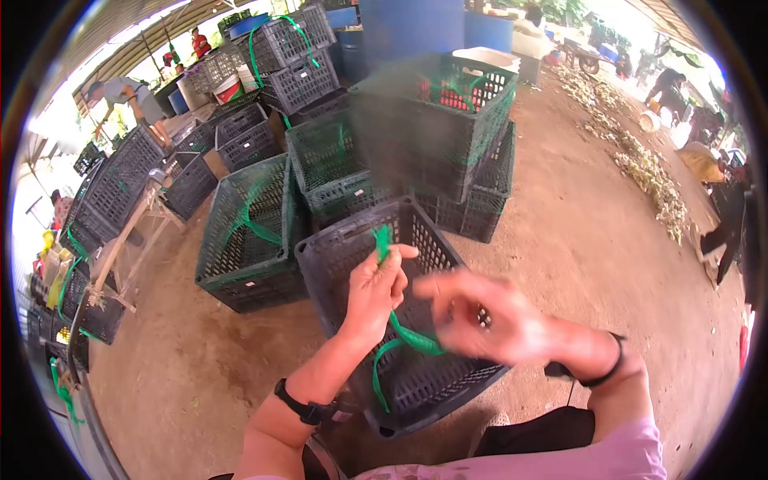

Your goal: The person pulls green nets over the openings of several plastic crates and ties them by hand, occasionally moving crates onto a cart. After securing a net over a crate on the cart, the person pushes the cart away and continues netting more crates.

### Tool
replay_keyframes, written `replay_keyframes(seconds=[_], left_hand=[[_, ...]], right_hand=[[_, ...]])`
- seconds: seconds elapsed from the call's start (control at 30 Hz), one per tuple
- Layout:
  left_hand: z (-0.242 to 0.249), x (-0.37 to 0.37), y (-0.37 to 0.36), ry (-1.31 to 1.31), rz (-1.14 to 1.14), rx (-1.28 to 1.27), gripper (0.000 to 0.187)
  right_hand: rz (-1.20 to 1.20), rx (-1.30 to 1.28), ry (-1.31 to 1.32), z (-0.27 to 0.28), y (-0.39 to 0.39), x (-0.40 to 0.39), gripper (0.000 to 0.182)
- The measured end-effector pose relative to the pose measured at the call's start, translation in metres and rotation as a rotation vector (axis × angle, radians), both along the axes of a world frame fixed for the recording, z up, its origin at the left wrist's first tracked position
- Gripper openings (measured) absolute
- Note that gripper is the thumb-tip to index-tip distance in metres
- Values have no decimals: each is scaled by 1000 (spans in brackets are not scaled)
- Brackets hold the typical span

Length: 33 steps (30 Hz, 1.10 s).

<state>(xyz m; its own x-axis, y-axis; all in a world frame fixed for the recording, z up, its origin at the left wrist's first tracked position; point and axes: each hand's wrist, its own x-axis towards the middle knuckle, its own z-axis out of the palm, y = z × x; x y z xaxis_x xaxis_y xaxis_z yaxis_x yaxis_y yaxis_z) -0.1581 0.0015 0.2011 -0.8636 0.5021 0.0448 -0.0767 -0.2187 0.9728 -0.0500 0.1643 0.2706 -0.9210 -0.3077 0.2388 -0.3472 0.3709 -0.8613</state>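
Above a black plastic crate [440, 398], my left hand [376, 292] is closed round a green mesh strip [418, 342]. A frayed end of the strip sticks up from the fist, and the rest hangs down into the crate. My right hand [488, 316] is just to the right, blurred by motion, with its fingers curled near the strip; whether it grips the strip cannot be made out. The crate stands tilted in front of me, and no other contents show in it.
Mesh-lined crates [248, 276] stand beyond and to the left, some stacked [432, 136]. Blue barrels [412, 32] are behind them. A wooden frame [132, 232] stands at left. A pale plant heap [648, 172] lies on the dirt floor [560, 200]. A person [132, 100] bends at upper left.
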Motion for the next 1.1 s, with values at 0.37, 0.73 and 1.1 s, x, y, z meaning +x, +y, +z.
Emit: replay_keyframes(seconds=[0.37, 0.73, 1.1], left_hand=[[-5, 5, 10, 0, -230, -177, 22], [-6, 6, 6, 88, -332, -378, 20], [15, 19, 6, 1050, 488, -665, 58]], right_hand=[[206, -416, -37, 41, 11, 19, 22], [-210, 3, -5, -55, 39, -44, 33], [-374, -313, -159, -76, 40, -60, 20]])
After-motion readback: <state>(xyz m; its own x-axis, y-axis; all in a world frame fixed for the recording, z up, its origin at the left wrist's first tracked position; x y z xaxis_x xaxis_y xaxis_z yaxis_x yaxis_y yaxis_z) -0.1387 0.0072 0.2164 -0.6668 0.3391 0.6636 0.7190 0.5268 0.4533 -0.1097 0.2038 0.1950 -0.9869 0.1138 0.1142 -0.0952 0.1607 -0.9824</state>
